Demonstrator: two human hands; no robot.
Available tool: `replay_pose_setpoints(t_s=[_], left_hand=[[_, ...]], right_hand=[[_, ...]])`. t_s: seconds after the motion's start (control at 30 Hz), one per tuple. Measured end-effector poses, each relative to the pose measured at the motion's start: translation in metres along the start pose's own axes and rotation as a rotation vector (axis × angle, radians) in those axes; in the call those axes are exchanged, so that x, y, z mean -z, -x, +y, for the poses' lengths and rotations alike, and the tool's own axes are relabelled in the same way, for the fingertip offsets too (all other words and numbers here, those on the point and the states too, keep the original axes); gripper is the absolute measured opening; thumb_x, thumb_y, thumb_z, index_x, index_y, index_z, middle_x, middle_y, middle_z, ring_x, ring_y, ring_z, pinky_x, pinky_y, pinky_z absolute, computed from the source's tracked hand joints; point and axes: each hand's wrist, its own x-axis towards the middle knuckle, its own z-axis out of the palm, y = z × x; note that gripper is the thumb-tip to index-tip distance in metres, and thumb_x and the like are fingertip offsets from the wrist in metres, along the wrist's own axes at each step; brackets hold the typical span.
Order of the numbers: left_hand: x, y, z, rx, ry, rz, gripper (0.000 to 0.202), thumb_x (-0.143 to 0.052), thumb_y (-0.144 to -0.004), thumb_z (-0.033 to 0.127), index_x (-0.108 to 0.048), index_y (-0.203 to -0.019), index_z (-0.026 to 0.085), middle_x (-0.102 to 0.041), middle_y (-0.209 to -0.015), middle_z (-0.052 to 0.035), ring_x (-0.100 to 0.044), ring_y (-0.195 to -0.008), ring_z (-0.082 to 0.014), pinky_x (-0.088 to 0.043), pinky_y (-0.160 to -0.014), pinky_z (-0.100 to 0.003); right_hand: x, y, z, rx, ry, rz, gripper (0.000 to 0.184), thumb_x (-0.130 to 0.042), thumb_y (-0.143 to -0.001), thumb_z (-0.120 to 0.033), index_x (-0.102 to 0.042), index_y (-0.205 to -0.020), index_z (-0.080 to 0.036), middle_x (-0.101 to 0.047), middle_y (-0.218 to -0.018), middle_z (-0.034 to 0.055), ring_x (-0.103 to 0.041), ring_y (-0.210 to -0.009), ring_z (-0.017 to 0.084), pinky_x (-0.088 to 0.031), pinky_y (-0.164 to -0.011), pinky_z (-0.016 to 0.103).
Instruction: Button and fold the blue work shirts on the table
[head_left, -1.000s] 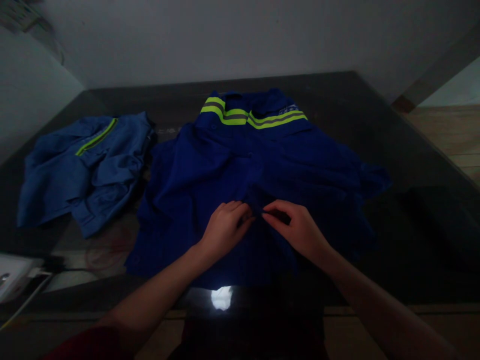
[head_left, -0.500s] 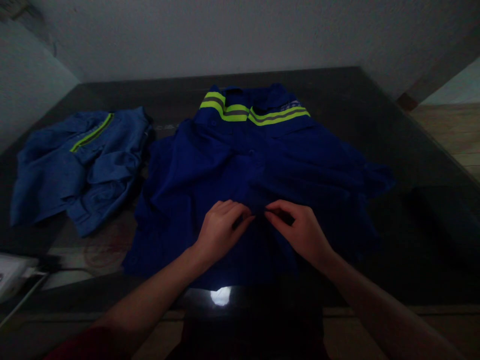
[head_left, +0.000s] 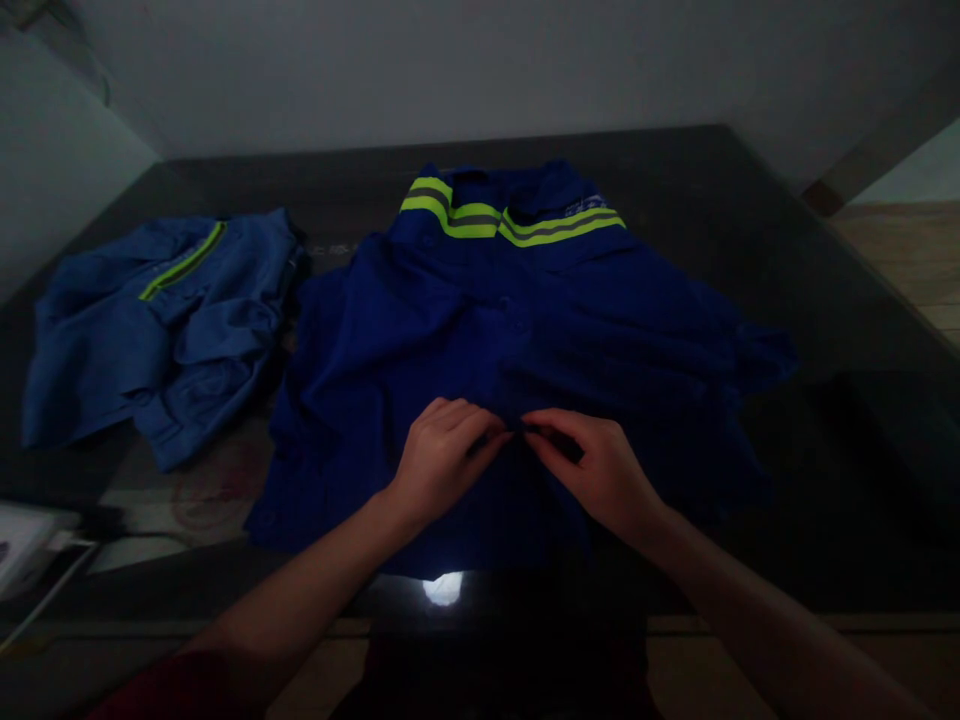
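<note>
Blue jacket cloth (head_left: 457, 360) is pinched in my closed left grip (head_left: 450, 450) and right grip (head_left: 600, 460) toward the table's (head_left: 787, 240) front edge, so I'd leave slack around it.

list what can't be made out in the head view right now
All in the head view:
- Any button on the bright blue jacket between the left hand and right hand: hidden by fingers and shadow.
- Chest lettering: too small, blurred.
- White box: cut off by the left edge.
- Dark object, right: lost in shadow.
</note>
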Motion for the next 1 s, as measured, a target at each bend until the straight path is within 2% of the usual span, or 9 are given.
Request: replay_pose_setpoints(t_s=[0.2, 0.43, 0.63, 1.0], left_hand=[[0.005, -0.004, 0.006, 0.168, 0.078, -0.071, 0.010, -0.058, -0.088, 0.026, -0.062, -0.082, 0.019, -0.065, -0.070, 0.0020, -0.058, -0.065, -0.0122, -0.040, -0.067, -0.027], [0.005, -0.007, 0.010, 0.350, 0.281, -0.164, 0.006, -0.058, -0.085, 0.018, -0.063, -0.083, 0.018, -0.066, -0.075, 0.0018, -0.060, -0.068, -0.0121, -0.044, -0.066, -0.024], [0.005, -0.005, 0.011, 0.367, 0.348, -0.160, 0.009, -0.055, -0.085, 0.014, -0.062, -0.083, 0.017, -0.064, -0.075, 0.0019, -0.058, -0.067, -0.0112, -0.044, -0.065, -0.022], [0.001, -0.002, 0.011, 0.363, 0.361, -0.121, 0.009, -0.054, -0.085, 0.015, -0.062, -0.086, 0.018, -0.068, -0.082, -0.0006, -0.062, -0.073, -0.0137, -0.048, -0.071, -0.026]], right_hand=[[0.007, -0.006, -0.004, -0.061, -0.165, -0.060, 0.027, -0.044, -0.094, -0.029, -0.069, -0.091, -0.019, -0.071, -0.083, 0.0034, -0.067, -0.079, 0.017, -0.052, -0.071, 0.026], [0.001, -0.010, 0.003, -0.020, -0.079, -0.031, 0.007, -0.057, -0.085, -0.019, -0.064, -0.087, -0.020, -0.067, -0.084, 0.0020, -0.062, -0.076, 0.015, -0.048, -0.070, 0.026], [-0.002, -0.009, 0.002, 0.057, -0.023, 0.028, 0.003, -0.061, -0.084, -0.018, -0.063, -0.086, -0.018, -0.061, -0.084, 0.0019, -0.058, -0.073, 0.013, -0.046, -0.068, 0.025], [-0.003, -0.010, 0.000, -0.018, -0.080, 0.060, 0.002, -0.066, -0.080, -0.018, -0.064, -0.078, -0.019, -0.064, -0.074, 0.0002, -0.058, -0.066, 0.013, -0.044, -0.060, 0.025]])
